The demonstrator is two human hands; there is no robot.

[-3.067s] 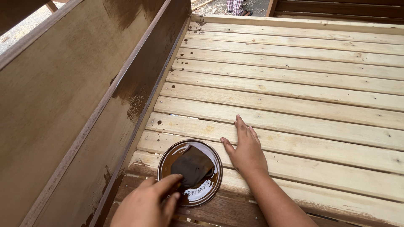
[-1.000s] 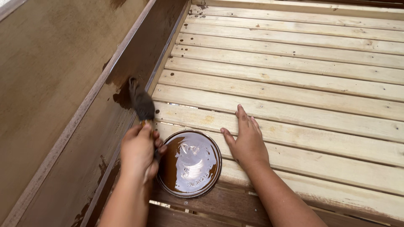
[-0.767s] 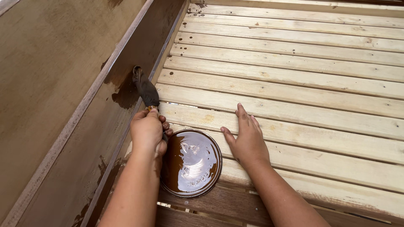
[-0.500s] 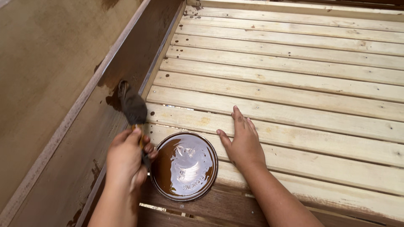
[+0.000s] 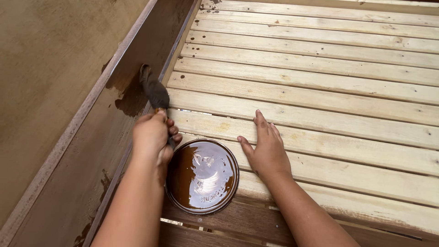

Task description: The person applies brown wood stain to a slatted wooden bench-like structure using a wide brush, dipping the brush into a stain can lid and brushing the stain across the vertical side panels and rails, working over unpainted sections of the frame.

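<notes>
Over the last second I have watched the left hand (image 5: pixel 153 135) carry the brush (image 5: pixel 153 90) up off the round lid (image 5: pixel 202 177) and press its dark bristles against the upright side board (image 5: pixel 91 151), where a wet brown patch now spreads just beside the bristles. So the stain is going onto the wall of the frame, not the slats. The left hand is clenched around the brush handle; the right hand (image 5: pixel 267 151) lies flat and released, fingers spread, on a pale slat (image 5: pixel 329 132), just beside the lid. The lid is shallow metal, glossy with brown stain, resting on a darker, already coated slat. The bare slats look dry, knotty and matte.
</notes>
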